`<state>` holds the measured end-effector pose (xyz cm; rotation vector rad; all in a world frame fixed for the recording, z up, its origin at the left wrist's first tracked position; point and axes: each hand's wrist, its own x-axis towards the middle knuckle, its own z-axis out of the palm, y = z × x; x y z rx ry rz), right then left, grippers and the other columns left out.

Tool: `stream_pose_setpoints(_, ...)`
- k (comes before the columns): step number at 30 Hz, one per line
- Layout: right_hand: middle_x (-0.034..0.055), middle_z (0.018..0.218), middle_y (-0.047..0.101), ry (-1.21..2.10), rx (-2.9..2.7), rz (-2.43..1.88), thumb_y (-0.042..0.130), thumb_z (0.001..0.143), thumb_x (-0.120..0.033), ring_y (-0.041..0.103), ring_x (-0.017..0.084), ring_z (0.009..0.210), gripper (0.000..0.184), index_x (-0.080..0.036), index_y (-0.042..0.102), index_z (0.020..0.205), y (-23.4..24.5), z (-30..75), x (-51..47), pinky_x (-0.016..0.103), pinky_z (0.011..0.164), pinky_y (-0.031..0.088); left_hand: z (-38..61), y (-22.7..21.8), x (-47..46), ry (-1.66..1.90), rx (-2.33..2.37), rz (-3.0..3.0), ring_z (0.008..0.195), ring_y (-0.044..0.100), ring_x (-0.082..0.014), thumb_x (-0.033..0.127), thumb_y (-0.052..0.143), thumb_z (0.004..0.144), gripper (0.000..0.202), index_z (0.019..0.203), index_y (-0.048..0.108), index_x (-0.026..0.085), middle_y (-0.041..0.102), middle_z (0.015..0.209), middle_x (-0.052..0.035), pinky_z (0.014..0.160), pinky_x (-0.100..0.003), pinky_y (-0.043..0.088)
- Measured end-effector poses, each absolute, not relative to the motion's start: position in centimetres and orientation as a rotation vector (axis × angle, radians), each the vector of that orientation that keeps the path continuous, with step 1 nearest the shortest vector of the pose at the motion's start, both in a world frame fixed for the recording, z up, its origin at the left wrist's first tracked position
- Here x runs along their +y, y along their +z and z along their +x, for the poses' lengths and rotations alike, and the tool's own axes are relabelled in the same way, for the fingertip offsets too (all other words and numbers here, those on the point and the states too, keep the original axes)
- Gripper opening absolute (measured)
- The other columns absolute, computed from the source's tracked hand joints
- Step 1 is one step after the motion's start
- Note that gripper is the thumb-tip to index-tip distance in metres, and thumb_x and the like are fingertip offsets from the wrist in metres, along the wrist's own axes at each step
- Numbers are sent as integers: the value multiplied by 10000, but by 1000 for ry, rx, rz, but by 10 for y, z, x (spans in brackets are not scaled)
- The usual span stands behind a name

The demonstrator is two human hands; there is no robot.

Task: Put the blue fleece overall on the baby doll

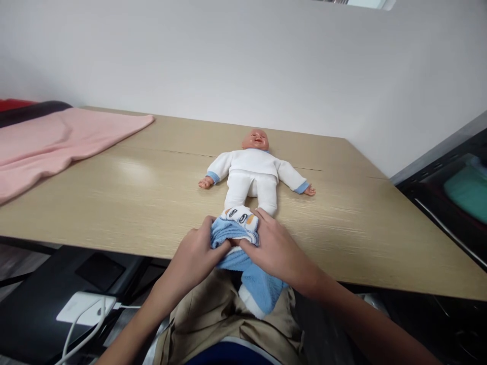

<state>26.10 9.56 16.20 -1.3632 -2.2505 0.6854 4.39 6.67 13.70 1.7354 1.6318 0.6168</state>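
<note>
A baby doll (253,165) lies on its back on the table, arms spread, legs toward me. It wears a white top with blue cuffs and white leggings. At its feet, both my hands grip a pair of blue fleece doll pants (236,230) with an animal face on white cloth. My left hand (200,248) pinches the left side, thumb inside the opening. My right hand (272,243) closes on the right side, fingers over the face patch, thumb inside too. One pant leg with a white end hangs over my lap. The doll's feet are hidden behind the cloth.
The wooden table (152,203) meets a white wall. A pink blanket (76,137) lies at the left, with dark and red items behind it. Below left, a white power bank (87,308) with a cable rests on a black chair (30,304). A black-framed object (456,197) stands right.
</note>
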Motion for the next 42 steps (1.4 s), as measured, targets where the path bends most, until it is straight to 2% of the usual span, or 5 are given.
stream_pose_setpoints(3, 180, 1498, 702, 662, -2268, -1396, 753, 1038, -349, 668, 376, 1413, 401, -219, 683, 1410, 164, 262, 97, 550, 1201, 530, 42, 134, 72, 627, 1585, 1830, 1005, 741, -377, 494, 553, 1054, 276, 1137, 619, 238, 799, 1067, -113, 913, -466, 483)
stream_pose_setpoints(10, 167, 1448, 746, 759, -2281, -1321, 776, 1020, -307, 725, 361, 1328, 454, -220, 633, 1443, 161, 271, 106, 484, 1073, 584, 36, 123, 79, 678, 1519, 1979, 1107, 700, -363, 426, 523, 1075, 230, 1069, 662, 243, 784, 1134, -93, 1067, -526, 445)
stream_pose_setpoints(25, 194, 1477, 743, 710, -2155, -1283, 823, 910, -323, 721, 390, 1337, 700, -199, 589, 1559, 146, 284, 107, 566, 1122, 570, 31, 105, 80, 938, 1257, 1661, 1154, 706, -289, 318, 711, 1001, 279, 1273, 724, 256, 777, 1273, -47, 965, -376, 533)
stream_pose_setpoints(35, 19, 1156, 854, 970, -1991, -1169, 855, 868, -201, 804, 237, 991, 437, -247, 729, 1284, 150, 284, 114, 338, 858, 589, 36, 106, 90, 1098, 1147, 1539, 1041, 712, -225, 198, 719, 957, 150, 1106, 715, 220, 762, 1103, -22, 927, -321, 551)
stream_pose_setpoints(42, 4, 1053, 854, 877, -2042, -1165, 818, 877, -176, 784, 228, 915, 244, -235, 752, 1105, 146, 293, 127, 332, 818, 555, 28, 111, 106, 1131, 1112, 1769, 1380, 637, -280, 180, 736, 952, 217, 1161, 721, 237, 686, 1450, -68, 1188, -373, 487)
